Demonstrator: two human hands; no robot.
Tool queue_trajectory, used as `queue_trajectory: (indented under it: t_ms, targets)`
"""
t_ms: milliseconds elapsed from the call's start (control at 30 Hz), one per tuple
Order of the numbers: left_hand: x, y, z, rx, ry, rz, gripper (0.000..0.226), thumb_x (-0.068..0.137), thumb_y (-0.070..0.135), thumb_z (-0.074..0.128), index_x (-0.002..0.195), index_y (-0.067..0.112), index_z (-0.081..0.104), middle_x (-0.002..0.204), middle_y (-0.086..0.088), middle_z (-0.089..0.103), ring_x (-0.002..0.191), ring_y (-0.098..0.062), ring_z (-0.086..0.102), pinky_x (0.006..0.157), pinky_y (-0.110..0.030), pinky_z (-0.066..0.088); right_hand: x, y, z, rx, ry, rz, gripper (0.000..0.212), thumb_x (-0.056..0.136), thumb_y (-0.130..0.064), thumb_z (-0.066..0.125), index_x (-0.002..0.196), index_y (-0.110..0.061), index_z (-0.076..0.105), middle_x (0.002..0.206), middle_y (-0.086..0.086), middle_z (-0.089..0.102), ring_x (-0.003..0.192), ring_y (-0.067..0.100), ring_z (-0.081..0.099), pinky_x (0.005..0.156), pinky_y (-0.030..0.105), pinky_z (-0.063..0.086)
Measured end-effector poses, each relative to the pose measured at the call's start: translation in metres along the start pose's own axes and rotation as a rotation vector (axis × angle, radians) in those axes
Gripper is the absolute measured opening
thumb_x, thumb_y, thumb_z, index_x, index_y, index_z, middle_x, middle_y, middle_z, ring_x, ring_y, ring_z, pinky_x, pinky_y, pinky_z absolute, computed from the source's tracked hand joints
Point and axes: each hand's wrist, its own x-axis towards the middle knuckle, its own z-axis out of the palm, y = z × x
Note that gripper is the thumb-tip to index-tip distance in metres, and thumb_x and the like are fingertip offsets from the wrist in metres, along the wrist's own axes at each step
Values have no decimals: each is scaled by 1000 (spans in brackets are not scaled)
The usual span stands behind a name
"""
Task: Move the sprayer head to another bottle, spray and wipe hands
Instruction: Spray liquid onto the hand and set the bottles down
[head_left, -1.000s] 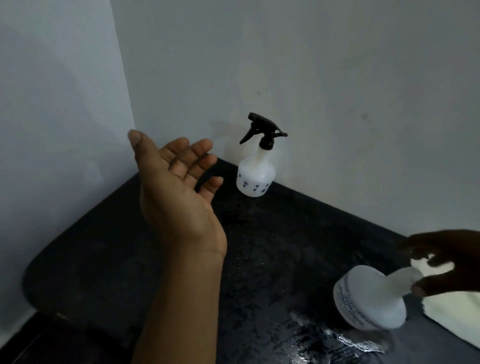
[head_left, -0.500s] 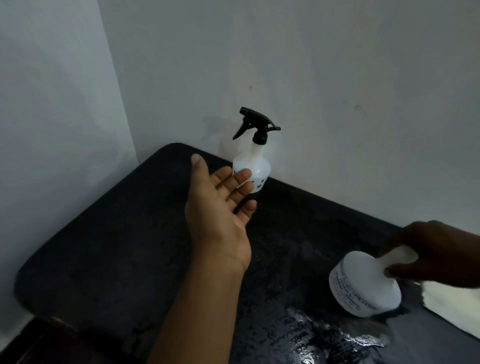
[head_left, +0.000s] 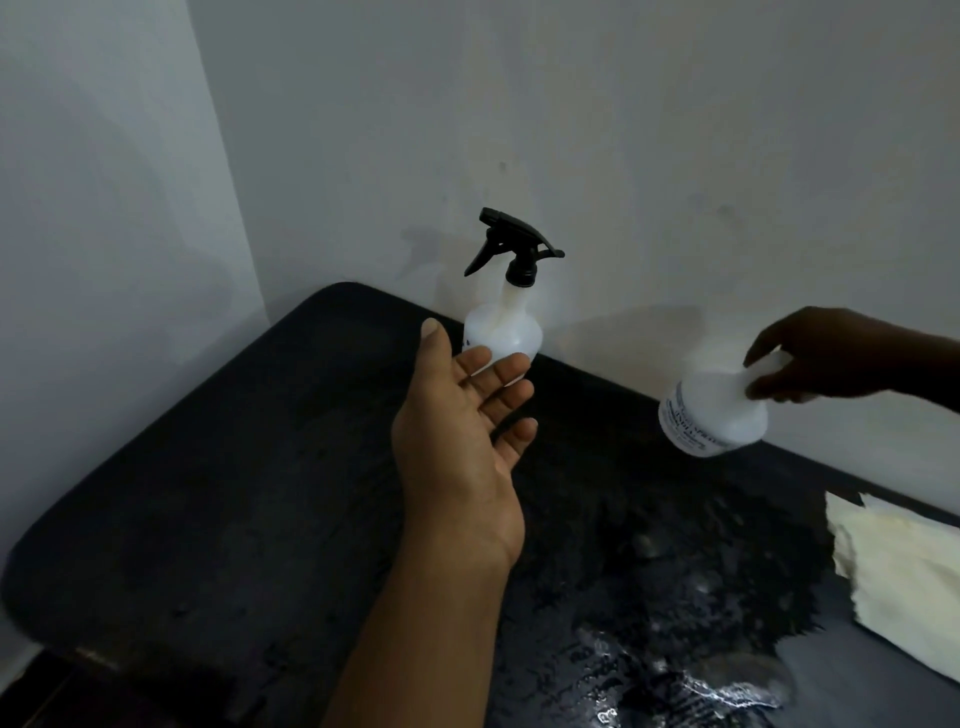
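— Two bottles (head_left: 503, 338) (head_left: 711, 413) out; how far along?

— Early. Sprayer head (head_left: 511, 248) still tops the twelve o'clock bottle. My left hand (head_left: 462, 431) is spread empty; my right hand (head_left: 826, 356) grasps the capless bottle's neck, two o'clock.

Both arms are bare as far as they show, with no sleeve or cuff at either forearm. The left hand (head_left: 462, 447) wears no ring, watch or glove, its nails cut short and plain. The right hand (head_left: 826, 356) sits in deep shadow, so its fingers and nails cannot be made out.
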Motion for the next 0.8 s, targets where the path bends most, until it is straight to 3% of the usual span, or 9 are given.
queue_trajectory:
  t_ms: [367,467,533,600,733,800]
  targets:
    - [1,1,1,45,0,31,42,93,55,48,96,18,67,86,-2,79,78,-14,72,61,-28,51,28,-5,11,13,4,22,34,76,-19,82,107,-16,69,74,-2,72,58,7,69,56,16,45]
    - [0,0,3,58,-5,29,42,92,55,48,98,18,67,87,-2,79,81,-15,73,64,-30,50,27,-5,15,-26,18,26,41,77,-20,80,115,-13,66,90,3,72,61,10,67,58,19,48]
    - [0,-2,4,65,-11,27,42,92,55,48,97,18,68,88,-2,79,84,-16,73,65,-31,50,25,-2,17,-46,64,21,49,77,-25,81,121,-14,62,115,9,64,67,13,65,69,24,50]
    - [0,-4,4,80,-11,32,42,92,55,47,98,19,68,89,-2,79,86,-16,72,67,-31,49,20,3,18,-40,115,14,64,74,-34,81,130,-17,54,129,12,58,85,20,61,80,28,46]
    - [2,-9,5,118,-9,32,41,92,56,47,96,21,68,90,-1,79,87,-15,72,68,-31,48,-1,27,20,38,156,24,94,62,-60,79,139,-22,40,125,6,64,104,23,61,89,33,47]
    - [3,-14,7,144,-14,19,40,92,56,48,93,21,67,89,0,79,85,-14,73,67,-30,48,-20,48,27,45,248,43,90,62,-65,76,134,-21,45,120,5,65,102,24,63,88,36,51]
